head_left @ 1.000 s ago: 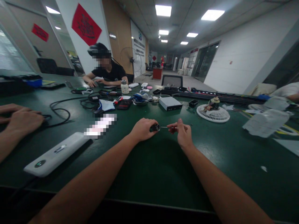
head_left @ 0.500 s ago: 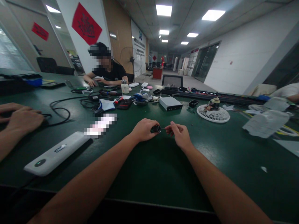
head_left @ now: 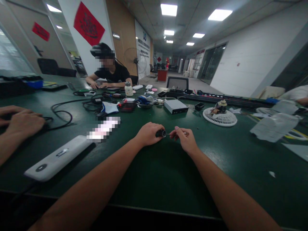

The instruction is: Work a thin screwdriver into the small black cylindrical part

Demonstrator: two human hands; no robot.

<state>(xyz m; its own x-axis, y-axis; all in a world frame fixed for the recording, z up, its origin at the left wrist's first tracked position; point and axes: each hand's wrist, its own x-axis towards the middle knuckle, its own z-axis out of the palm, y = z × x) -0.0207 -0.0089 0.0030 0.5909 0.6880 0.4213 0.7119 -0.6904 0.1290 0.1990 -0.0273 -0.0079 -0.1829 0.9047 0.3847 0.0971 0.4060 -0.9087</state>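
Observation:
My left hand (head_left: 148,134) is closed around a small black cylinder (head_left: 160,133), whose round open end with a pale rim faces right. Facing it, my right hand (head_left: 185,139) pinches a slim screwdriver (head_left: 167,133) between thumb and fingers. The screwdriver's thin shaft points left at the cylinder's open end; whether the tip touches it I cannot tell. Its handle lies mostly hidden in my palm. Both hands are low over the dark green table (head_left: 166,179).
A white power bank-like device (head_left: 57,158) lies left, near another person's hands (head_left: 25,122). Beyond my hands are a silver-grey box (head_left: 175,106), a white fan grille (head_left: 219,117) and a bottle (head_left: 128,89). Crumpled clear plastic (head_left: 274,127) sits right. A person (head_left: 112,72) sits opposite.
My hands stay almost where they were. The screwdriver's handle shows at a slightly different angle in my right fingers. The green glow on the white device's round spot is gone.

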